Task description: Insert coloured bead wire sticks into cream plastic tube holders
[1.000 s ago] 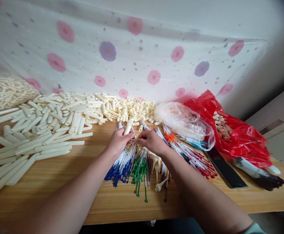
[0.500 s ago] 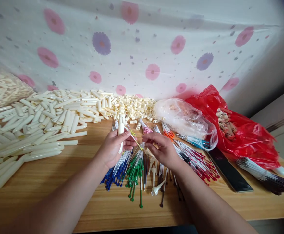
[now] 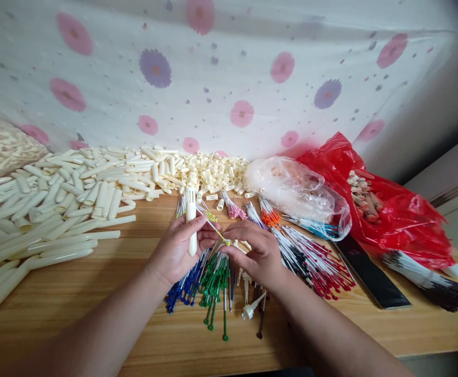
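Observation:
In the middle of the head view my left hand [image 3: 179,243] is closed around a cream pen barrel [image 3: 191,209] with a slotted upper part, held nearly upright. A thin pen refill [image 3: 215,229] with a yellow end slants from between the same fingers toward the right. My right hand [image 3: 254,251] has its thumb and fingers closed at the refill's yellow end. Below the hands lie bundles of refills with blue ends [image 3: 185,285] and green ends [image 3: 215,280]. Small translucent pieces [image 3: 248,309] lie partly hidden by my right hand.
Cream tubes [image 3: 64,204] are heaped at the left, small slotted rings [image 3: 221,170] at the back. Toward the right are a clear plastic bag [image 3: 291,183], a red bag [image 3: 405,225], red-ended refills [image 3: 326,267], a black flat strip [image 3: 373,277] and a dark-tipped bundle [image 3: 428,280].
My right hand has moved slightly left and down, and its fingers have closed at the refill's yellow end. The view has shifted slightly. My left hand keeps its hold on the pen barrel.

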`<state>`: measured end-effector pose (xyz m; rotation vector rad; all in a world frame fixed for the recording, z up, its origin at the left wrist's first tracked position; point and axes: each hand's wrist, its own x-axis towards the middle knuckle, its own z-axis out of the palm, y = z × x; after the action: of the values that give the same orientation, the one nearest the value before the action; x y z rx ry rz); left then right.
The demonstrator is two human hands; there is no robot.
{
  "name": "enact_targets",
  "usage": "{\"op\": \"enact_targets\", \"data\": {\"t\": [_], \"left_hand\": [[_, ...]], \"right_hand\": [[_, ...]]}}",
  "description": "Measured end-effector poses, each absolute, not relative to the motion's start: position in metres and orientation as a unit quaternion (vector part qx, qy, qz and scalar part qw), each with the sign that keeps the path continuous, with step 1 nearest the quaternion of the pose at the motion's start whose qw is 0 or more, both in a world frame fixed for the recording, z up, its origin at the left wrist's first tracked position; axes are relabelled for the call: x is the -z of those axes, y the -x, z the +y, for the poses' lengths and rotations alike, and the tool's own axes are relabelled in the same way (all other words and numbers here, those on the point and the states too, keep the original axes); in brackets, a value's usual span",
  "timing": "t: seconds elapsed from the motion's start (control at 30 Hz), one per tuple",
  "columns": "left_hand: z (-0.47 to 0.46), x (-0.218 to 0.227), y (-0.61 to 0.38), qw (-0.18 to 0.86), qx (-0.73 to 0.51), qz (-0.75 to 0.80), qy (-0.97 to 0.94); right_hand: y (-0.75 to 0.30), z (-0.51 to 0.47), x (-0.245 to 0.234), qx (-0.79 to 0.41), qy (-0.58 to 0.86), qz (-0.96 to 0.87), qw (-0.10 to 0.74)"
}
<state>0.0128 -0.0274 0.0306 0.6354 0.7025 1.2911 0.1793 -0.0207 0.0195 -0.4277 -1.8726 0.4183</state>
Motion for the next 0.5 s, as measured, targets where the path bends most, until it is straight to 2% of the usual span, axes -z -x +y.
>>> {"op": "enact_targets", "data": {"t": [0.17, 0.37, 0.5], "left_hand": [[-0.033, -0.031, -0.017, 0.711, -0.588, 0.271, -0.277], [-0.035, -0.030, -0.019, 0.720, -0.581, 0.265, -0.273], [-0.035, -0.024, -0.017, 0.680, -0.558, 0.308, -0.363]], "right_hand": [[-0.174, -0.032, -0.024, -0.147, 0.209, -0.752, 0.608], [-0.172, -0.039, -0.026, -0.109, 0.198, -0.752, 0.619], [-0.177, -0.040, -0.027, -0.095, 0.219, -0.733, 0.637]]}}
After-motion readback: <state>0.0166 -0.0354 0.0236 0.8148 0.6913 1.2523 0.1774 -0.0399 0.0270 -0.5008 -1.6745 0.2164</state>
